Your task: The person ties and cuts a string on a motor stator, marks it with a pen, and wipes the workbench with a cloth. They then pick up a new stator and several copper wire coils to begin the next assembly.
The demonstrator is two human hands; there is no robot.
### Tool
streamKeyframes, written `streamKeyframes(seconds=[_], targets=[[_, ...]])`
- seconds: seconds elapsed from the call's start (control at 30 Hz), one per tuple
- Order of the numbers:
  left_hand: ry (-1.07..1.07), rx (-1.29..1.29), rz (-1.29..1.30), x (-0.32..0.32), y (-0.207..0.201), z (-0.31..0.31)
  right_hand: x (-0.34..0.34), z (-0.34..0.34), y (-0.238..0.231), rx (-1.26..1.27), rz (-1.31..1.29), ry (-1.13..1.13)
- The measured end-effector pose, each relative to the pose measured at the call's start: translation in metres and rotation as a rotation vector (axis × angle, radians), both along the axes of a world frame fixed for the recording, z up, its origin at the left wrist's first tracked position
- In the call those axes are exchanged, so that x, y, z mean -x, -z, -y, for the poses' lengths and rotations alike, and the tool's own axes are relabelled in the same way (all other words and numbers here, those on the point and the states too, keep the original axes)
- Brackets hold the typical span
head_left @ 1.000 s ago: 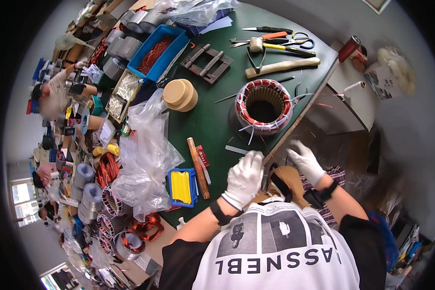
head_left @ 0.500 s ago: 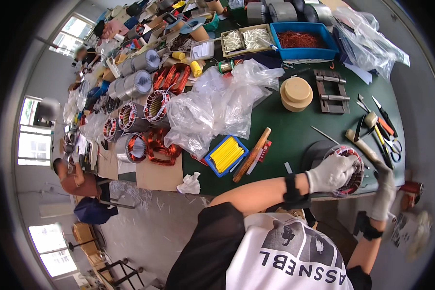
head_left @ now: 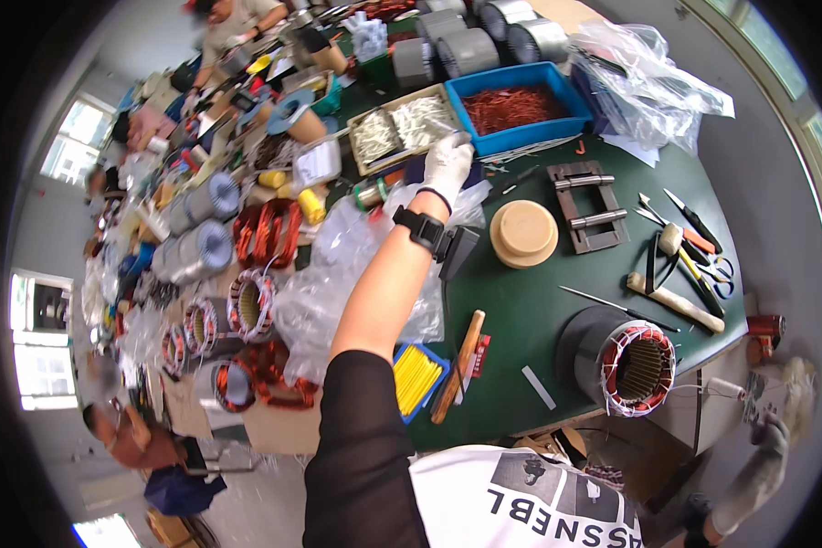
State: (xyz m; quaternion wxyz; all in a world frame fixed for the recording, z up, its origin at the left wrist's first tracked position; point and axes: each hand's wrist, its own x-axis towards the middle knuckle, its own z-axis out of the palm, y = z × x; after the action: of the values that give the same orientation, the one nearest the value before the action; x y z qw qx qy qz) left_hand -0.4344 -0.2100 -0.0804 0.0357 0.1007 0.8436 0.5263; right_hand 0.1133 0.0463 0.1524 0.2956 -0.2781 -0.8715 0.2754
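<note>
My left hand (head_left: 449,166), in a white glove, reaches across the bench to the near right corner of a beige tray (head_left: 363,166) of short white pieces. Its fingers are curled beside the blue tray (head_left: 495,144), partly hidden; what they hold I cannot make out. Low at the right, past the bench edge, is my gloved right hand (head_left: 760,461), raised and blurred, its grip unclear. Between the hands and near the front edge, a motor stator (head_left: 594,352) lies on its side, its red winding laced with white cord. A thread runs from it toward a white cylinder (head_left: 726,389).
Scissors (head_left: 721,277), a mallet (head_left: 674,301) and a thin pointed rod (head_left: 612,306) lie at the right. A round beige block (head_left: 524,233) and a metal frame (head_left: 589,205) sit mid-bench. Plastic bags (head_left: 338,292), wound stators (head_left: 249,306) and yellow strips (head_left: 417,379) are at the left.
My left hand has left the stator's opening and moved far up to the trays. My right hand has dropped away from the stator's right side. The view has shifted.
</note>
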Motion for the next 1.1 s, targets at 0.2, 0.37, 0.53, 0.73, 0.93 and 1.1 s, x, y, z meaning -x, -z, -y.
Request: streamKeyframes(seconds=[0.2, 0.37, 0.53, 0.73, 0.93, 1.1], targets=[[-0.223, -0.226, 0.164, 0.067, 0.103, -0.041, 0.022, 0.057, 0.013, 0.329, -0.054, 0.139], [-0.29, -0.638, 0.225, 0.033, 0.074, -0.051, 0.039, 0.084, 0.0, 0.287, 0.207, 0.054], [-0.096, -0.844, 0.322, -0.088, -0.047, -0.038, 0.071, 0.087, 0.011, 0.462, 0.066, -0.041], [1.22, -0.689, 0.408, -0.232, -0.134, 0.012, 0.132, 0.095, 0.03, 1.361, -0.28, -0.3], [1.011, -0.473, 0.53, -0.289, -0.145, 0.019, 0.118, 0.104, 0.034, 1.214, -0.077, -0.165], [1.104, -0.164, 0.476, -0.292, -0.139, 0.019, 0.123, 0.114, 0.033, 1.12, -0.003, -0.178]])
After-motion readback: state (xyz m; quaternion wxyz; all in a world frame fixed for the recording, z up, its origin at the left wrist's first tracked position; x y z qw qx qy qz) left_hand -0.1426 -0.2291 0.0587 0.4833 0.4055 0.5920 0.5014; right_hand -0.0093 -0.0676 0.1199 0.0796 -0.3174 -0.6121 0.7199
